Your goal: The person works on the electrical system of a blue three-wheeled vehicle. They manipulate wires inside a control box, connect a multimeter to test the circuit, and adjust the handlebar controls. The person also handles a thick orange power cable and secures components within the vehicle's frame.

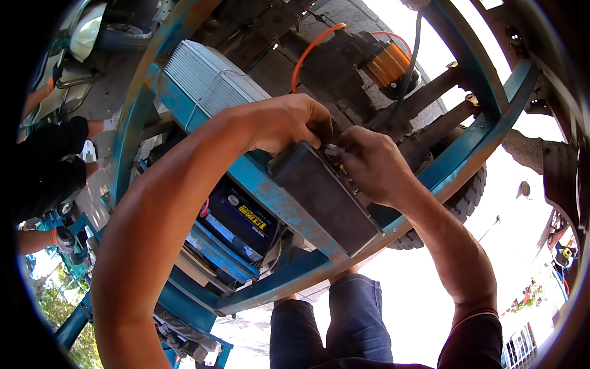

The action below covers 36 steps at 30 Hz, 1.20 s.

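Observation:
A dark, flat-faced box rests tilted on the teal metal frame in front of me. At the box's far end, my left hand reaches over with its fingers curled down, partly hidden behind the hand itself; what they grip cannot be made out. Close beside it, my right hand is closed in a pinch on a small silvery piece at the box's upper right edge. Some small yellow parts show just under those right fingers.
A finned silver metal case is tied to the frame at the upper left. Below my left forearm sits a dark blue battery. An orange cylindrical motor part with orange cables and a tyre lie beyond. Another person's legs are at far left.

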### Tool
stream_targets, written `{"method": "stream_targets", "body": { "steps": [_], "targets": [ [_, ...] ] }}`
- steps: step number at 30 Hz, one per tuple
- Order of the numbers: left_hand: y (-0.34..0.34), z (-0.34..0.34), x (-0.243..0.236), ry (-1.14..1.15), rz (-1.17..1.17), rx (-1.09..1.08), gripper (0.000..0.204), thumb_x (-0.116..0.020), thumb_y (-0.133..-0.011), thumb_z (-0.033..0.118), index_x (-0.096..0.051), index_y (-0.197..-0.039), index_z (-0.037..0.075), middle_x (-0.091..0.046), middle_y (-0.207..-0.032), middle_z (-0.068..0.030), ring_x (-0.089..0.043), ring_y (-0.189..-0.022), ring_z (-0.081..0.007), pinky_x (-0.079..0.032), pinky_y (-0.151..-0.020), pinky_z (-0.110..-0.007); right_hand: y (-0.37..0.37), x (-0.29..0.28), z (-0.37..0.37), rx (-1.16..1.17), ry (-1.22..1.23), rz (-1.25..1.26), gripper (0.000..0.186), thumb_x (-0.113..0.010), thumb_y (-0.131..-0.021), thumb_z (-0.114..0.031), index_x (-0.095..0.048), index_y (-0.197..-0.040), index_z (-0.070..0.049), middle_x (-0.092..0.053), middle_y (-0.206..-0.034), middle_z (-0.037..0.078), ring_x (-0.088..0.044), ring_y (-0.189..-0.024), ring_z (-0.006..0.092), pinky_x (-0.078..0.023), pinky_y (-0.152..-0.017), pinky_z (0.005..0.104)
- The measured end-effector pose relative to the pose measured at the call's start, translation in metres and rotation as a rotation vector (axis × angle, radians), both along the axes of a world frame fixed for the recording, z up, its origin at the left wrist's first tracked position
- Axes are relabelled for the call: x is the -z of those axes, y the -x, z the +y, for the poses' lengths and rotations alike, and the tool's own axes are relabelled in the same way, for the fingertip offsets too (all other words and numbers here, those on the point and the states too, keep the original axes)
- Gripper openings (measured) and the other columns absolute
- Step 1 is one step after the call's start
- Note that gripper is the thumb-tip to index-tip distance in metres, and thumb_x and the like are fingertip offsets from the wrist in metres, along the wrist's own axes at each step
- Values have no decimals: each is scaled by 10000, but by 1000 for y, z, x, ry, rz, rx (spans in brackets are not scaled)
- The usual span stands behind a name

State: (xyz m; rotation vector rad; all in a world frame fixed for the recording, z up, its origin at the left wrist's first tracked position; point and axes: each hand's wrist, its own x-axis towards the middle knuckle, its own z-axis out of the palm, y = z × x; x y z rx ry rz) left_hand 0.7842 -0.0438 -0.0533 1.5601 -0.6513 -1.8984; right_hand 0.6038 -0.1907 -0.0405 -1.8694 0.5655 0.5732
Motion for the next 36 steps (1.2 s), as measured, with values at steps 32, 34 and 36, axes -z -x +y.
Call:
{"method": "stream_targets", "body": {
  "steps": [32, 34, 36],
  "targets": [
    [8, 5, 1, -31, 46, -126, 346, -785, -847, -21, -653, -1167, -19, -719, -1014, -89, -697, -946, -172, -590, -863, -341, -3, 18, 4, 171, -126, 22, 437, -701, -896, -370, -756, -914, 64, -678, -730, 188, -679, -704, 262, -547, -717, 409],
    [7, 4, 0, -45, 28, -120, 338, -793, -845, -13, -658, -1155, -19, -720, -1015, -90, -698, -931, -168, -589, -860, -340, -2, 19, 4, 203, -208, 30, 425, -676, -909, -348, -746, -907, 71, -667, -717, 180, -669, -694, 259, -533, -695, 407],
    [7, 4, 0, -51, 35, -137, 330, -802, -838, -4, -664, -1137, -16, -721, -1008, -89, -697, -920, -162, -587, -850, -339, -4, 21, 1, 168, -263, 35, 414, -652, -915, -328, -739, -905, 77, -656, -707, 178, -659, -686, 254, -528, -689, 403]
  ]
}}
